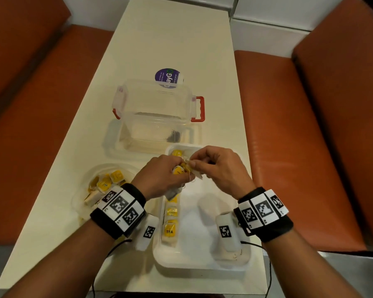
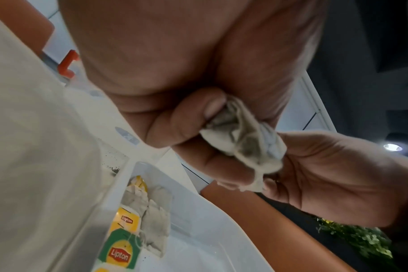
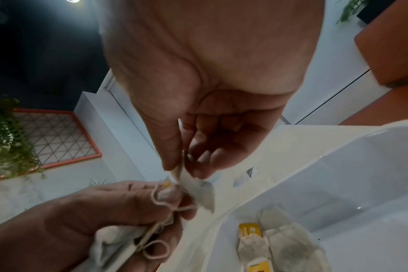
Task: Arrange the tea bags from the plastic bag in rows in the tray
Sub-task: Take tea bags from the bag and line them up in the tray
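Observation:
My left hand [image 1: 174,171] hovers over the far end of the white tray [image 1: 202,262] and grips a bunch of tea bags [image 2: 245,139] with tangled strings and yellow tags. My right hand [image 1: 193,163] pinches one tea bag [image 3: 198,191] of that bunch between thumb and forefinger, close against the left hand's fingertips [image 3: 165,195]. A row of tea bags [image 1: 170,222] with yellow tags lies along the tray's left side, and a few more lie at its far end [image 3: 287,243]. The clear plastic bag [image 1: 103,186] with more tea bags lies left of the tray, partly behind my left wrist.
A clear lidded container [image 1: 155,117] with red clips stands just beyond the tray, with a purple round sticker [image 1: 167,78] behind it. The cream table [image 1: 170,39] is narrow, with orange bench seats [image 1: 289,125] on both sides. The tray's right half [image 1: 202,222] holds no tea bags.

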{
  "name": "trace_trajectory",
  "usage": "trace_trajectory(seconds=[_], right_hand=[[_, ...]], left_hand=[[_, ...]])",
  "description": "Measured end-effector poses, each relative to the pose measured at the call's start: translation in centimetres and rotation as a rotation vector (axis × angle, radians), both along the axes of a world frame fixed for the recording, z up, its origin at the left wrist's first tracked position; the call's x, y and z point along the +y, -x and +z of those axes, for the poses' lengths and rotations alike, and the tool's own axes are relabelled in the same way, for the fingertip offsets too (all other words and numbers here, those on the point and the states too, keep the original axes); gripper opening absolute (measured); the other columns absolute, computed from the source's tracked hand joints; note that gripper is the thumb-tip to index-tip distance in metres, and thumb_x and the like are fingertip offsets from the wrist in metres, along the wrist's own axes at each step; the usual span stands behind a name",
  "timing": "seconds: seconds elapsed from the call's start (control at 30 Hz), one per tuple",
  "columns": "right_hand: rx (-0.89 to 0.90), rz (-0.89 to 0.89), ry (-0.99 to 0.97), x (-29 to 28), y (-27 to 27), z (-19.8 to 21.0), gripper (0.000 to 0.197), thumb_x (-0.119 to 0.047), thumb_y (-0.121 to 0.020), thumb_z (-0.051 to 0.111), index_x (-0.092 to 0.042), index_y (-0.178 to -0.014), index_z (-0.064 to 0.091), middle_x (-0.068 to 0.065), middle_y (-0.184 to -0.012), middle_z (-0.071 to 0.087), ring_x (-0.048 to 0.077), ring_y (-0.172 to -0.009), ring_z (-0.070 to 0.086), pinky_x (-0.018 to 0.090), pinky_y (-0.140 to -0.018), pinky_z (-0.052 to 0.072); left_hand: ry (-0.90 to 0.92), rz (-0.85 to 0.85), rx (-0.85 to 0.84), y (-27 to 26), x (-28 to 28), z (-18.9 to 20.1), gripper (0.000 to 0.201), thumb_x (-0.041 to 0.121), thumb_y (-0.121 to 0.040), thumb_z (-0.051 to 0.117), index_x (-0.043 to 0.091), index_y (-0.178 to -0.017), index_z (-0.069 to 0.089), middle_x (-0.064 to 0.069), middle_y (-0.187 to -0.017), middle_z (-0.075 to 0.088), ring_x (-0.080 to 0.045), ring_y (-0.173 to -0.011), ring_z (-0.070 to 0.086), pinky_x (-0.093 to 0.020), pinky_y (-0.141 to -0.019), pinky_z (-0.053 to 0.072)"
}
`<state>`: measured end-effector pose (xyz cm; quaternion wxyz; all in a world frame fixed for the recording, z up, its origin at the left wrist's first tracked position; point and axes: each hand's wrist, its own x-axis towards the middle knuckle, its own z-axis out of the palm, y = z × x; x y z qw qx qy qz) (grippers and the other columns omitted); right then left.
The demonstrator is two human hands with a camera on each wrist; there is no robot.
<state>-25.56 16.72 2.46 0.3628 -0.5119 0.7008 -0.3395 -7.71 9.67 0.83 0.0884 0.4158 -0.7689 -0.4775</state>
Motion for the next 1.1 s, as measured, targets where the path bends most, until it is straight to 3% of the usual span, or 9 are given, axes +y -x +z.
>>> trace_trajectory(seconds=[0.1, 0.27, 0.4, 0.5, 0.6, 0.7, 0.8, 0.93, 1.1], right_hand=[[-0.011, 0.049, -0.013, -0.1, -0.4, -0.4, 0.014, -0.033, -0.086, 0.077, -0.024, -0.096, 0.076, -0.006, -0.073, 0.073, 0.002, -0.066, 0.065, 0.022, -0.064, 0.049], [-0.046, 0.097, -0.077, -0.6, 0.0, -1.1, 0.015, -0.031, -0.084, 0.08, -0.024, -0.096, 0.077, -0.005, -0.072, 0.073, 0.004, -0.068, 0.067, 0.027, -0.069, 0.053], [-0.137, 0.042, -0.097, -1.4, 0.7, -1.2, 0.01, -0.027, -0.085, 0.079, -0.023, -0.094, 0.076, -0.003, -0.076, 0.073, 0.007, -0.07, 0.065, 0.022, -0.064, 0.05], [-0.214, -0.063, -0.089, -2.3, 1.5, -1.9, 0.005, -0.019, -0.088, 0.076, -0.019, -0.092, 0.075, -0.004, -0.076, 0.072, 0.006, -0.069, 0.063, 0.017, -0.059, 0.048], [-0.151, -0.061, -0.165, -3.1, 2.1, -3.4, 0.006, -0.017, -0.088, 0.076, -0.013, -0.092, 0.074, -0.001, -0.075, 0.069, 0.008, -0.065, 0.061, 0.02, -0.061, 0.048], [-0.051, 0.143, -0.345, -3.7, 1.9, -5.0, 0.007, -0.015, -0.088, 0.075, -0.02, -0.085, 0.071, -0.005, -0.074, 0.068, 0.007, -0.067, 0.061, 0.02, -0.063, 0.047], [0.019, 0.162, -0.372, -4.5, 1.7, -6.6, 0.014, -0.015, -0.087, 0.077, -0.023, -0.079, 0.068, -0.01, -0.071, 0.066, 0.006, -0.066, 0.06, 0.02, -0.064, 0.045], [0.118, 0.072, -0.32, -4.9, 1.8, -8.4, 0.011, -0.021, -0.086, 0.077, -0.026, -0.083, 0.068, -0.01, -0.073, 0.067, 0.008, -0.065, 0.061, 0.029, -0.071, 0.051], [0.211, 0.031, -0.25, -4.8, 1.7, -8.8, 0.01, -0.023, -0.09, 0.071, -0.027, -0.084, 0.064, -0.006, -0.081, 0.071, 0.015, -0.074, 0.068, 0.033, -0.076, 0.055]], left_hand=[[0.035, -0.028, -0.068, 0.4, -0.1, -0.2, 0.022, 0.046, -0.084, 0.071, 0.024, -0.083, 0.071, 0.005, -0.075, 0.071, -0.013, -0.075, 0.067, -0.044, -0.072, 0.054], [-0.026, -0.045, -0.061, 0.7, -0.2, -0.4, 0.016, 0.039, -0.084, 0.074, 0.024, -0.083, 0.073, 0.006, -0.074, 0.072, -0.008, -0.075, 0.068, -0.035, -0.07, 0.054], [-0.13, -0.011, 0.025, 0.0, -0.3, -0.6, 0.019, 0.04, -0.085, 0.074, 0.031, -0.101, 0.071, 0.011, -0.078, 0.075, -0.001, -0.076, 0.069, -0.028, -0.072, 0.05], [-0.149, 0.096, 0.032, -1.2, -0.7, -1.2, 0.036, 0.049, -0.082, 0.074, 0.035, -0.114, 0.068, 0.012, -0.088, 0.076, -0.002, -0.084, 0.071, -0.034, -0.084, 0.055], [-0.237, 0.196, 0.114, -2.3, -0.9, -1.3, 0.027, 0.045, -0.082, 0.076, 0.034, -0.105, 0.071, 0.007, -0.088, 0.077, -0.011, -0.083, 0.073, -0.044, -0.081, 0.059], [-0.31, 0.248, 0.212, -3.2, -0.7, -0.9, 0.016, 0.036, -0.085, 0.078, 0.025, -0.097, 0.073, 0.001, -0.081, 0.076, -0.015, -0.077, 0.073, -0.039, -0.069, 0.058], [-0.333, 0.27, 0.254, -3.8, -0.6, -0.9, 0.013, 0.034, -0.085, 0.078, 0.023, -0.091, 0.074, 0.0, -0.073, 0.073, -0.017, -0.072, 0.068, -0.029, -0.057, 0.049], [-0.374, 0.28, 0.299, -4.5, -0.3, -1.0, 0.02, 0.038, -0.081, 0.079, 0.021, -0.089, 0.073, -0.001, -0.072, 0.071, -0.016, -0.068, 0.065, -0.035, -0.063, 0.049], [-0.401, 0.29, 0.33, -4.9, 0.0, -1.1, 0.034, 0.051, -0.068, 0.076, 0.023, -0.085, 0.073, -0.002, -0.071, 0.07, -0.013, -0.064, 0.062, -0.039, -0.067, 0.052]])
